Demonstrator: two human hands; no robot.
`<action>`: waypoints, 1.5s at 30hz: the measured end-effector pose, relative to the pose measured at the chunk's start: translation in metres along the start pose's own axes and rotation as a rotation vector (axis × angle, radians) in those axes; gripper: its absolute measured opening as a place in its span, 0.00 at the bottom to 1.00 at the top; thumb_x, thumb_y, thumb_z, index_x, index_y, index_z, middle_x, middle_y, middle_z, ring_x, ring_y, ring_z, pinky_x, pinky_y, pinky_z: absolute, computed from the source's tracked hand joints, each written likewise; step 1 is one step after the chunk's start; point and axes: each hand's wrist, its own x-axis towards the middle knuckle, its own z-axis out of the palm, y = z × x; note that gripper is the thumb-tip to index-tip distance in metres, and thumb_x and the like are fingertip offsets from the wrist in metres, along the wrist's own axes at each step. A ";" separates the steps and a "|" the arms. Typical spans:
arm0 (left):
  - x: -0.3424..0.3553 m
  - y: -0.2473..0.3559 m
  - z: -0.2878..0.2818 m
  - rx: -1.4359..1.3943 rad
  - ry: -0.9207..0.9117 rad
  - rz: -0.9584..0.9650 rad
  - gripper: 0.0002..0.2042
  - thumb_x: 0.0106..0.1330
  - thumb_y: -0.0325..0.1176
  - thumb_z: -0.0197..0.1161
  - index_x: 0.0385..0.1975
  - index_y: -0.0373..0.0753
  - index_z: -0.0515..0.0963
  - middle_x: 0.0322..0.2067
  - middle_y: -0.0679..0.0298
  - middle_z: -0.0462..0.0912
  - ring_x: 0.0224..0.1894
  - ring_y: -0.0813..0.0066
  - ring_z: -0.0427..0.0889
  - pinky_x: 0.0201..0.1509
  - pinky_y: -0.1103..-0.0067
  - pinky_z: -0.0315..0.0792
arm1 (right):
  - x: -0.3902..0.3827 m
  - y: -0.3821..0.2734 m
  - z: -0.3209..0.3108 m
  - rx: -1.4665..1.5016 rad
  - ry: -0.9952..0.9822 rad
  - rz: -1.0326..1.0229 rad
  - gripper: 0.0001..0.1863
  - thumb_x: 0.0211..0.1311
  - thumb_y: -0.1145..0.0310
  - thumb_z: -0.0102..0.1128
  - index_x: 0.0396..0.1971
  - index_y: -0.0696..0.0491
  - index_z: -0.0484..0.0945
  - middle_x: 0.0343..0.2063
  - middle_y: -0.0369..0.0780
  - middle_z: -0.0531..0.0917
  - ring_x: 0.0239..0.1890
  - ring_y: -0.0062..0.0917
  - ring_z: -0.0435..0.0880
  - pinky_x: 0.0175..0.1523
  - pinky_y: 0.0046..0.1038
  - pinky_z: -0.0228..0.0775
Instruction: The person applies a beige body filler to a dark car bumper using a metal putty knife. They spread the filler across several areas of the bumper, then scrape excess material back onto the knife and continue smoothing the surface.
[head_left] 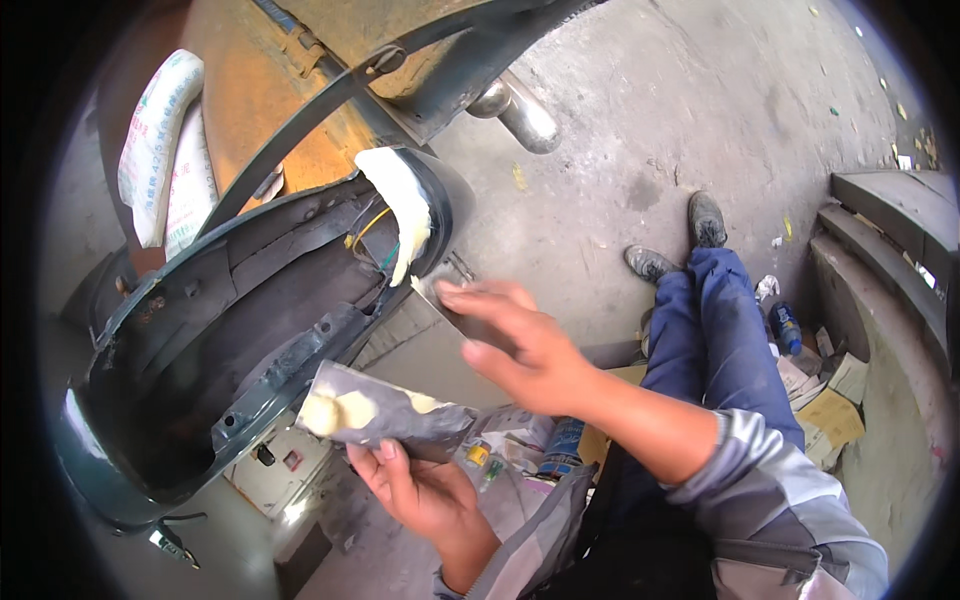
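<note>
While the left hand [425, 495] pinches a grey board [388, 415] with creamy putty [322, 412], the right hand [530, 350] grips a flat scraper [440, 303] near the bumper's [290, 355] putty-covered end. Spreading seems under way; next likely needs a light, smooth swipe.

the left hand [420, 495] holds a grey board [392, 415] smeared with cream paste [355, 408]. the right hand [535, 352] grips a flat scraper [466, 320] near a thick pale strip [402, 208] on the dark green bumper [125, 465]. white sacks [160, 135] sit at upper left, shoes [707, 222] on the floor [620, 130].
</note>
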 end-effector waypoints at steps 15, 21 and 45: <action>0.014 -0.004 0.001 0.162 -0.018 0.188 0.25 0.68 0.27 0.56 0.62 0.24 0.58 0.58 0.46 0.71 0.58 0.61 0.74 0.63 0.68 0.68 | -0.007 -0.074 -0.034 -0.636 -0.267 -0.208 0.24 0.47 0.75 0.62 0.49 0.51 0.81 0.59 0.32 0.78 0.56 0.34 0.75 0.53 0.39 0.62; 0.029 -0.012 -0.043 0.229 -0.159 0.250 0.24 0.69 0.25 0.55 0.63 0.26 0.59 0.56 0.51 0.74 0.57 0.65 0.75 0.64 0.70 0.67 | -0.034 -0.040 -0.007 -0.791 -0.306 -0.208 0.25 0.51 0.73 0.61 0.53 0.46 0.78 0.57 0.31 0.78 0.56 0.33 0.74 0.50 0.43 0.61; 0.038 -0.021 -0.085 0.165 -0.208 0.245 0.27 0.67 0.30 0.59 0.65 0.33 0.60 0.60 0.55 0.70 0.60 0.64 0.72 0.67 0.66 0.66 | 0.015 0.059 0.078 -0.545 0.483 -0.177 0.28 0.56 0.78 0.59 0.59 0.50 0.72 0.63 0.38 0.72 0.58 0.42 0.71 0.59 0.42 0.61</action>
